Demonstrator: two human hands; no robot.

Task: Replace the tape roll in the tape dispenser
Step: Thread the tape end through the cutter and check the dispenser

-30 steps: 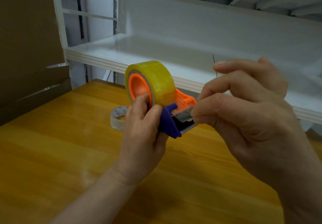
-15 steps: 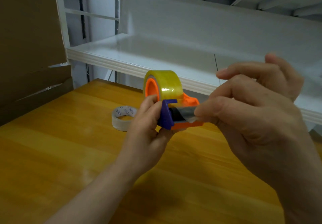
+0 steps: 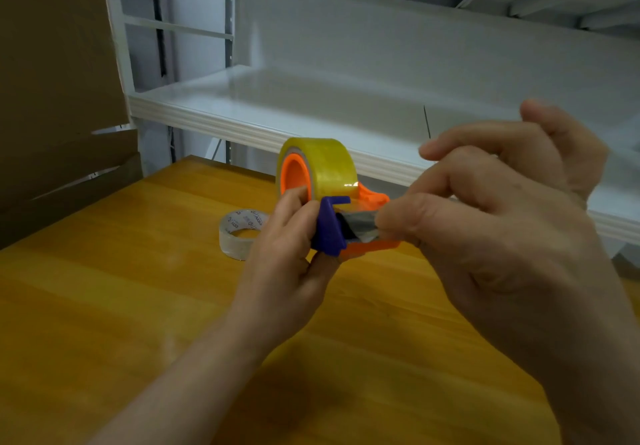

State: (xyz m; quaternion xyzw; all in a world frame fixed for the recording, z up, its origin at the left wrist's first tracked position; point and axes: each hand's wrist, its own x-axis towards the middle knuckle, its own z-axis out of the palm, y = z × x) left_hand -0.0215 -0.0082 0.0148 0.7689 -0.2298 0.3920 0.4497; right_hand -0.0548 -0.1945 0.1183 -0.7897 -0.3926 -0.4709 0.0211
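Purple guard (image 3: pixel 327 228) and orange body of the dispenser (image 3: pixel 367 247) clamped in the left hand (image 3: pixel 287 257), thumb and fingers pressed together on it, held up above the bench (image 3: pixel 104 306). Right hand (image 3: pixel 502 236) pinching the loose tape end (image 3: pixel 360 226) at the dispenser's mouth, fingertips closed on the film just past the guard. Yellow-tinted roll (image 3: pixel 327 167) already seated on the orange hub, so the swap itself looks done. Probably left: drawing the tape end across the cutter and pressing it down. Old roll (image 3: pixel 242 233), nearly spent, lying flat on the bench behind the left hand, well clear. Cutter teeth hidden behind the right fingers; hard to tell whether the film sits over or under the guard. White shelf (image 3: pixel 277 112) beyond, with cardboard (image 3: pixel 52 81) at far left.
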